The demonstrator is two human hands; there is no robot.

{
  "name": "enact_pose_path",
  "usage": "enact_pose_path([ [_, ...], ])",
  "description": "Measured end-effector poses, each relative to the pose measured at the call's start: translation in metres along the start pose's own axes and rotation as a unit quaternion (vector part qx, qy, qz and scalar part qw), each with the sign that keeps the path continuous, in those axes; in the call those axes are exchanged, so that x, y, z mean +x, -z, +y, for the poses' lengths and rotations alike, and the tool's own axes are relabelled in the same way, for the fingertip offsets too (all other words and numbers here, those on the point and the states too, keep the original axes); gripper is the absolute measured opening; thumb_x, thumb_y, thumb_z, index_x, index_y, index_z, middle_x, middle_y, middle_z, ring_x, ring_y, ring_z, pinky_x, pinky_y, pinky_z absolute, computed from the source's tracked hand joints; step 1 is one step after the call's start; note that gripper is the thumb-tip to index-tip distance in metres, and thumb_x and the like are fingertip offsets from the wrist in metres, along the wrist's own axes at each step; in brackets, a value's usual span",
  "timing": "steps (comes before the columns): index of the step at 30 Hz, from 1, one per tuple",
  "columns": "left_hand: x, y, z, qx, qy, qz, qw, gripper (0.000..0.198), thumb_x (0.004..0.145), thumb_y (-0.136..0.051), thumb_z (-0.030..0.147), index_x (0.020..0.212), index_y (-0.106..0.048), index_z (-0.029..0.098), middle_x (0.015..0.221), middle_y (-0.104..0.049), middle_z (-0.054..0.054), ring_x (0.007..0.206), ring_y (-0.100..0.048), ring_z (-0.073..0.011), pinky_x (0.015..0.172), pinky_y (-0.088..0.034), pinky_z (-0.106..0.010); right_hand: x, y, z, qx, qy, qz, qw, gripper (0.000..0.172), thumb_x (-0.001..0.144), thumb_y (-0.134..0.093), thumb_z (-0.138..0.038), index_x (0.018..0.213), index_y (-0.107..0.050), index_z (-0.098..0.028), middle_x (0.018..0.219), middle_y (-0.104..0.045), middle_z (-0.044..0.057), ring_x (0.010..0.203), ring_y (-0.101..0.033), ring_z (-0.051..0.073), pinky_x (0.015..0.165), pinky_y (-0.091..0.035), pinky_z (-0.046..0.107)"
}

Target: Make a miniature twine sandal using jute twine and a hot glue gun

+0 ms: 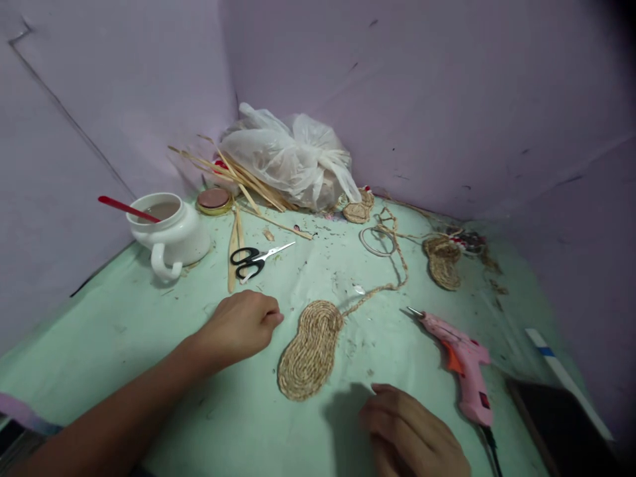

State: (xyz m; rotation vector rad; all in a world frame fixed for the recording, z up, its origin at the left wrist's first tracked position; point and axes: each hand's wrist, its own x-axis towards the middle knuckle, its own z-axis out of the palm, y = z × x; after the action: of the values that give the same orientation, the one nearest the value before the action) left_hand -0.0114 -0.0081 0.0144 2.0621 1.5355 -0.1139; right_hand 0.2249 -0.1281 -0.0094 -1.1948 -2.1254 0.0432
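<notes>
A flat sole-shaped mat of coiled braided straw (311, 349) lies on the green table cover (149, 318), with a loose braid tail (392, 265) running up and away from it. My left hand (242, 324) rests on the cover just left of the mat, fingers curled under, apart from it. My right hand (410, 430) lies at the bottom edge, right of the mat, fingers bent down against the table; nothing shows in either hand. A pink glue gun (462, 364) lies on its side right of my right hand.
Black-handled scissors (256, 258) lie beyond my left hand. A white pot (169, 235) with a red stick stands at the back left, next to a round lid (213, 199). Straw strips (233, 175) and a plastic bag (291, 159) fill the corner. Small straw coils (442, 262) lie at the right.
</notes>
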Motion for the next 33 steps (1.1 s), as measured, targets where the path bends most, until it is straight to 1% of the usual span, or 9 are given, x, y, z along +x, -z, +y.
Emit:
enact_pose_path([
  [3, 0.002, 0.001, -0.001, -0.009, -0.002, -0.002, 1.0, 0.029, 0.082, -0.042, 0.033, 0.063, -0.06, 0.019, 0.062, -0.06, -0.003, 0.058, -0.051, -0.0157, 0.053, -0.026, -0.026, -0.003, -0.011, -0.004, 0.023, -0.047, 0.029, 0.998, 0.023, 0.073, -0.05, -0.007, 0.088, -0.06, -0.021, 0.073, -0.071, 0.004, 0.062, -0.069, 0.017, 0.052, -0.056, 0.024],
  [8, 0.003, 0.001, -0.001, -0.028, 0.009, 0.008, 1.0, 0.025, 0.082, -0.043, 0.032, 0.081, -0.066, 0.021, 0.075, -0.066, -0.004, 0.067, -0.055, -0.0169, 0.056, -0.029, -0.026, -0.003, -0.011, -0.011, 0.104, -0.07, 0.002, 0.992, 0.02, 0.075, -0.048, -0.004, 0.081, -0.058, -0.02, 0.064, -0.065, 0.001, 0.054, -0.064, 0.013, 0.048, -0.051, 0.02],
  [13, 0.003, 0.0, -0.001, -0.037, 0.012, 0.008, 0.999, 0.025, 0.081, -0.045, 0.033, 0.081, -0.067, 0.021, 0.075, -0.067, -0.003, 0.067, -0.055, -0.0168, 0.056, -0.029, -0.026, -0.009, -0.014, -0.012, 0.143, -0.076, -0.03, 0.986, 0.018, 0.078, -0.048, -0.005, 0.086, -0.057, -0.018, 0.066, -0.063, 0.001, 0.055, -0.062, 0.012, 0.05, -0.048, 0.02],
  [16, 0.003, 0.0, -0.002, -0.041, 0.01, 0.012, 0.999, 0.025, 0.081, -0.045, 0.033, 0.08, -0.067, 0.02, 0.074, -0.067, -0.004, 0.068, -0.056, -0.017, 0.056, -0.03, -0.026, -0.012, -0.014, -0.014, 0.133, -0.089, -0.04, 0.986, 0.015, 0.081, -0.046, -0.008, 0.077, -0.054, -0.02, 0.06, -0.057, -0.001, 0.051, -0.057, 0.012, 0.048, -0.044, 0.022],
  [19, 0.003, 0.0, -0.002, -0.042, 0.01, 0.017, 0.999, 0.024, 0.082, -0.046, 0.032, 0.079, -0.067, 0.02, 0.074, -0.067, -0.003, 0.068, -0.056, -0.0173, 0.056, -0.03, -0.027, -0.013, -0.013, -0.016, 0.099, -0.117, -0.008, 0.988, 0.021, 0.083, -0.044, -0.008, 0.066, -0.047, -0.021, 0.053, -0.048, -0.003, 0.044, -0.049, 0.011, 0.044, -0.039, 0.023],
  [22, 0.004, -0.001, -0.001, -0.04, 0.008, 0.023, 0.999, 0.025, 0.082, -0.045, 0.031, 0.08, -0.067, 0.02, 0.074, -0.067, -0.004, 0.067, -0.056, -0.0176, 0.057, -0.032, -0.027, -0.014, -0.016, -0.016, 0.122, -0.14, 0.02, 0.982, 0.018, 0.083, -0.043, -0.005, 0.077, -0.052, -0.02, 0.063, -0.056, 0.0, 0.053, -0.056, 0.012, 0.048, -0.044, 0.023],
  [26, 0.005, -0.004, 0.0, -0.044, -0.022, 0.028, 0.998, 0.025, 0.084, -0.043, 0.029, 0.081, -0.066, 0.02, 0.079, -0.068, -0.004, 0.072, -0.057, -0.0174, 0.062, -0.036, -0.027, -0.014, -0.022, -0.014, 0.106, -0.183, 0.105, 0.972, 0.024, 0.081, -0.048, -0.006, 0.098, -0.056, -0.02, 0.084, -0.064, 0.004, 0.075, -0.064, 0.015, 0.064, -0.052, 0.024],
  [31, 0.006, -0.009, 0.0, -0.094, -0.063, 0.061, 0.992, 0.023, 0.084, -0.043, 0.026, 0.081, -0.065, 0.018, 0.08, -0.068, -0.003, 0.074, -0.059, -0.0168, 0.065, -0.04, -0.027, -0.014, -0.03, -0.007, 0.087, -0.303, 0.067, 0.947, 0.013, 0.084, -0.052, -0.02, 0.094, -0.06, -0.021, 0.081, -0.068, 0.002, 0.07, -0.066, 0.014, 0.06, -0.053, 0.021],
  [33, 0.008, -0.013, 0.001, -0.114, -0.058, 0.084, 0.988, 0.022, 0.083, -0.045, 0.026, 0.083, -0.065, 0.018, 0.081, -0.068, -0.003, 0.074, -0.059, -0.0169, 0.067, -0.041, -0.027, -0.013, -0.031, -0.004, 0.082, -0.319, 0.05, 0.943, 0.015, 0.085, -0.052, -0.023, 0.097, -0.061, -0.021, 0.085, -0.07, 0.002, 0.073, -0.067, 0.015, 0.062, -0.054, 0.022],
])
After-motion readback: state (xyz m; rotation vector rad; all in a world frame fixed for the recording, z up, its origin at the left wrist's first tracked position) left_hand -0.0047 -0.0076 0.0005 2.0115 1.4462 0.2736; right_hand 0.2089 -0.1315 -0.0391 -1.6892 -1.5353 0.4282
